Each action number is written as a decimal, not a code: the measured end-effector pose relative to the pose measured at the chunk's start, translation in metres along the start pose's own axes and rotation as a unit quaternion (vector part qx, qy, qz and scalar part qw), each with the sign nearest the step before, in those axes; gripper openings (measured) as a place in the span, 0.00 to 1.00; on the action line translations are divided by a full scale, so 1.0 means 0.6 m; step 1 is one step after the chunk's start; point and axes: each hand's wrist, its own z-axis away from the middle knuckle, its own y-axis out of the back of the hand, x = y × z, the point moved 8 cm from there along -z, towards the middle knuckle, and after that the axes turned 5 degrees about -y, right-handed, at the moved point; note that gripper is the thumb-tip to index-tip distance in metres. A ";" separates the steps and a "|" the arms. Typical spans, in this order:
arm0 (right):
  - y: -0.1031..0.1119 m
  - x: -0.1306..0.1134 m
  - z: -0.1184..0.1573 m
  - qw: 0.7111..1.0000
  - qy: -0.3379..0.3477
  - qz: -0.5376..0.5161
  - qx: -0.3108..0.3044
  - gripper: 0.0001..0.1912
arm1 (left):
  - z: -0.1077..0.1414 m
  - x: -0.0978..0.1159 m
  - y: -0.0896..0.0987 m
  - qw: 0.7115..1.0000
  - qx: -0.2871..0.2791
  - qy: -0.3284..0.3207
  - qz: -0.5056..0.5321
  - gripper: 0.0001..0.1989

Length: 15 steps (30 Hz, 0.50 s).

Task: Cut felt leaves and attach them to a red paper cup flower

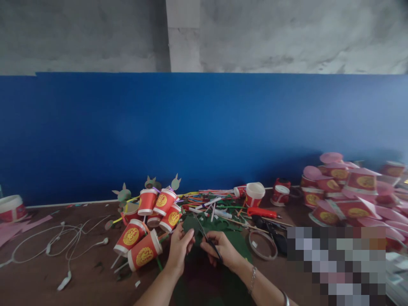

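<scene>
Near the front middle of the table, my left hand (182, 246) pinches a piece of dark green paper (190, 225). My right hand (219, 248) is closed around the black handles of a pair of scissors (204, 233). The scissor blades point up and to the left, right by the green paper; I cannot tell whether they touch it. More dark green paper (237, 240) lies under and beside my right hand. Left of my left hand, several red paper cups (145, 255) with gold emblems lie in a cluster, some with green animal-shaped cutouts (123, 194) on sticks.
White earphones (65, 280) with a tangled cord lie at left. Behind my hands are coloured sticks (204, 197), a red-handled tool (263, 212) and a white cup (255, 193). A tape roll (263, 245) lies right of them. Pink-trimmed cups (363, 182) pile up at right, before a blue wall (204, 127).
</scene>
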 end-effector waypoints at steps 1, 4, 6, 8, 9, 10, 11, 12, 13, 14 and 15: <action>0.000 0.002 -0.001 1.000 -0.001 -0.002 -0.001 0.17 | 0.000 0.000 -0.001 1.000 -0.003 0.000 0.000 0.15; -0.001 -0.001 0.000 1.000 -0.003 -0.005 -0.004 0.18 | 0.001 0.001 -0.004 1.000 -0.013 0.003 -0.004 0.15; -0.003 -0.008 0.003 1.000 -0.006 -0.004 -0.002 0.19 | 0.003 0.002 -0.008 1.000 -0.023 0.005 -0.007 0.15; -0.003 -0.014 0.006 1.000 -0.010 -0.001 0.003 0.19 | 0.005 0.001 -0.011 0.999 -0.032 0.010 -0.009 0.16; -0.003 -0.017 0.007 1.000 -0.012 -0.001 0.006 0.20 | 0.006 0.001 -0.012 0.999 -0.034 0.011 -0.011 0.17; -0.004 -0.019 0.009 1.000 -0.013 -0.002 0.007 0.20 | 0.006 0.000 -0.012 0.999 -0.034 0.012 -0.012 0.17; -0.004 -0.020 0.009 1.000 -0.012 -0.002 0.007 0.21 | 0.006 0.000 -0.012 0.999 -0.034 0.012 -0.013 0.17; -0.005 -0.021 0.010 1.000 -0.011 -0.002 0.006 0.21 | 0.005 0.000 -0.012 0.999 -0.033 0.011 -0.014 0.18; -0.005 -0.021 0.010 1.000 -0.010 0.000 0.006 0.21 | 0.005 0.000 -0.012 0.999 -0.033 0.010 -0.013 0.18; -0.005 -0.021 0.009 1.000 -0.009 0.002 0.005 0.21 | 0.005 0.000 -0.012 0.999 -0.034 0.008 -0.012 0.18; -0.005 -0.020 0.009 1.000 -0.008 0.005 0.006 0.21 | 0.004 0.000 -0.013 0.999 -0.036 0.007 -0.011 0.18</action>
